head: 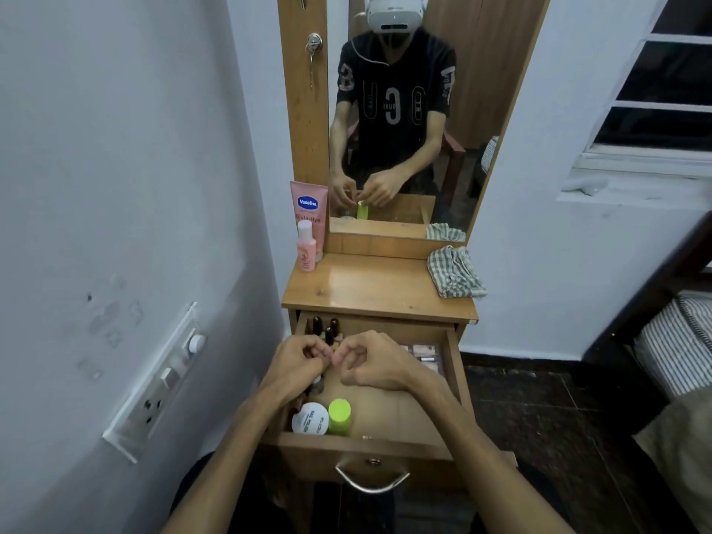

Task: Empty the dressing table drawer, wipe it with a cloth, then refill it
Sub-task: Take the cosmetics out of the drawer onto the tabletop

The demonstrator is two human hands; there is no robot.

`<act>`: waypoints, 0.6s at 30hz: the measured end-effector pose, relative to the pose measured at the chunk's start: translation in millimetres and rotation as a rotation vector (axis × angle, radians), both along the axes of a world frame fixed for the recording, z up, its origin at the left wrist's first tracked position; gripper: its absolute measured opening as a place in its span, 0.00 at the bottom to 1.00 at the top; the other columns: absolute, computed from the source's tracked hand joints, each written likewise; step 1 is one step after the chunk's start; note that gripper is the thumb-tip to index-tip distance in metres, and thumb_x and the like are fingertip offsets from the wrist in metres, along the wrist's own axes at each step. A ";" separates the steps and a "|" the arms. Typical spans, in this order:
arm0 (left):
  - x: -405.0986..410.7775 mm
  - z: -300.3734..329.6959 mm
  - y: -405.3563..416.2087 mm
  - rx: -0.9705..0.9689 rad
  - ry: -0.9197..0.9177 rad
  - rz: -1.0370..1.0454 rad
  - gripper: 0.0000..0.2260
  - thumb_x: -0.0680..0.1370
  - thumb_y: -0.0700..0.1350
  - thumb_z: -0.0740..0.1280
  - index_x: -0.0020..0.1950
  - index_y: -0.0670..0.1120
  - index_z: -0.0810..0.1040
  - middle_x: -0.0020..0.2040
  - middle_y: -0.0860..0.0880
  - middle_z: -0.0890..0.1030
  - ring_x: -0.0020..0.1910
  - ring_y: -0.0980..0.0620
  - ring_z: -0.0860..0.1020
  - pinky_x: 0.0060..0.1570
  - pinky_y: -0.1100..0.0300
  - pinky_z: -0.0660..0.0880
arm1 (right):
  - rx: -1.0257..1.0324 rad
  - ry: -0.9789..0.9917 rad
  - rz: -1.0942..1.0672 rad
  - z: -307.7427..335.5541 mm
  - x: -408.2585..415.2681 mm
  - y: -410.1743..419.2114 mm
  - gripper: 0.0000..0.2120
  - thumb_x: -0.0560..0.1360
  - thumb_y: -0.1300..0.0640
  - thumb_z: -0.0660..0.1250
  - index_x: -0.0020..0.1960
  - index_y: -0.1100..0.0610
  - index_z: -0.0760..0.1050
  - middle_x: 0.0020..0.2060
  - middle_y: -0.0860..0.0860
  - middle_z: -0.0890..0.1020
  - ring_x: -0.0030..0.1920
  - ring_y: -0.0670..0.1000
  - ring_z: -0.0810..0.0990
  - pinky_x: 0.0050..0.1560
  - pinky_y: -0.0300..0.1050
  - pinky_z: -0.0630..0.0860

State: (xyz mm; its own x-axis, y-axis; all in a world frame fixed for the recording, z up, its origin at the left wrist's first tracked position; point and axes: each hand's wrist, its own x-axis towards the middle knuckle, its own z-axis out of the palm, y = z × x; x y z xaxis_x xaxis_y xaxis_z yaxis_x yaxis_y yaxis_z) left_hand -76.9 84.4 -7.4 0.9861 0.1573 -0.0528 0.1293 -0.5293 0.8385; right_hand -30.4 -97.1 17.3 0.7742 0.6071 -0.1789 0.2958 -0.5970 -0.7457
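The table has its drawer pulled wide open, and it is hard to judge whether he is emptying or refilling. Two pink things, a tube and a small bottle, stand on the top at the left, the checked cloth lies bunched at the right rear corner, and the drawer holds plenty: dark-capped bottles at the back left, a white jar and a green-capped bottle at the front left, flat packets at the right.

Both forearms reach in over the drawer front. The left hand and right hand meet fingertip to fingertip above the drawer's middle, fingers curled in as if pinching something small (what, I cannot tell).

Next move, I'd guess, calls for setting that small thing down and reaching for another.
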 end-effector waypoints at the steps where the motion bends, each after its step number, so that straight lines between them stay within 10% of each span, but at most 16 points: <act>1: -4.4 0.8 -0.9 0.004 0.003 -0.002 0.11 0.73 0.34 0.68 0.39 0.49 0.85 0.37 0.47 0.84 0.30 0.59 0.78 0.32 0.68 0.74 | -0.042 0.047 0.060 2.7 -5.3 -3.6 0.13 0.68 0.60 0.73 0.51 0.51 0.84 0.46 0.50 0.88 0.43 0.43 0.82 0.51 0.48 0.82; 8: -21.6 2.1 -4.9 -0.014 -0.032 0.041 0.10 0.74 0.35 0.69 0.38 0.47 0.85 0.32 0.52 0.82 0.29 0.62 0.76 0.31 0.72 0.71 | -0.280 -0.062 0.250 -17.9 -27.0 -3.7 0.24 0.66 0.57 0.78 0.62 0.47 0.82 0.56 0.46 0.85 0.55 0.48 0.82 0.55 0.45 0.79; 18: -9.5 0.1 11.1 -0.029 -0.080 0.019 0.10 0.74 0.36 0.70 0.38 0.50 0.85 0.35 0.49 0.84 0.30 0.61 0.73 0.35 0.67 0.72 | -0.209 -0.219 0.075 -15.7 -9.7 -14.3 0.10 0.65 0.48 0.80 0.36 0.50 0.81 0.35 0.46 0.84 0.37 0.44 0.79 0.40 0.47 0.79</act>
